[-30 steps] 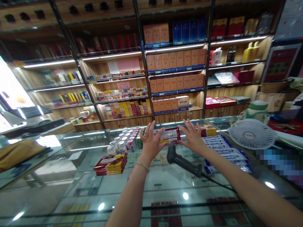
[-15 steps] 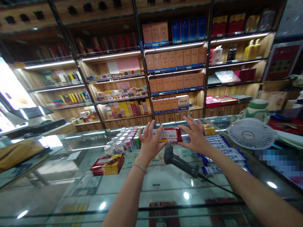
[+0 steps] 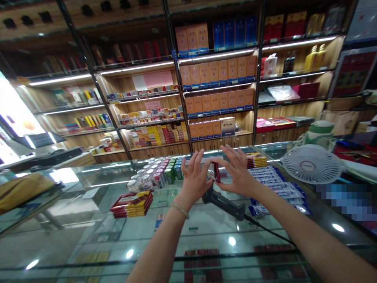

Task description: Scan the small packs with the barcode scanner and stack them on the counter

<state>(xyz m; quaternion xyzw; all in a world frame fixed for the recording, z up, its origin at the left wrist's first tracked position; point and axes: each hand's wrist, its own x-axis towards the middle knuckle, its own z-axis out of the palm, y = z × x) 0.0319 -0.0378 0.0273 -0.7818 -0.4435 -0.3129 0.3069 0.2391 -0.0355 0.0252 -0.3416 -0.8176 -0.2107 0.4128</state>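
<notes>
A red-and-yellow snack packet (image 3: 217, 172), now seen nearly edge-on, is held upright above the glass counter between both hands. My left hand (image 3: 193, 177) pinches its left side with thumb and forefinger, partly hiding it. On the right, my right hand (image 3: 238, 173) grips it between thumb and fingers. Just beneath the hands lies a dark handheld barcode scanner (image 3: 226, 205), its head partly covered by my left hand and its cable running to the lower right. A stack of similar red-and-yellow packets (image 3: 132, 204) lies left of my left wrist.
Rows of small jars and tubes (image 3: 159, 177) stand behind the left stack. More yellow-and-red packets (image 3: 257, 160) and blue-and-white packets (image 3: 279, 186) lie to the right. A white fan (image 3: 312, 164) sits farther right. Shelves with orange boxes (image 3: 218, 70) line the back wall.
The packet has turned from its broad labelled face to a narrow edge. My hands have come closer together, the left moving right and the right moving slightly left.
</notes>
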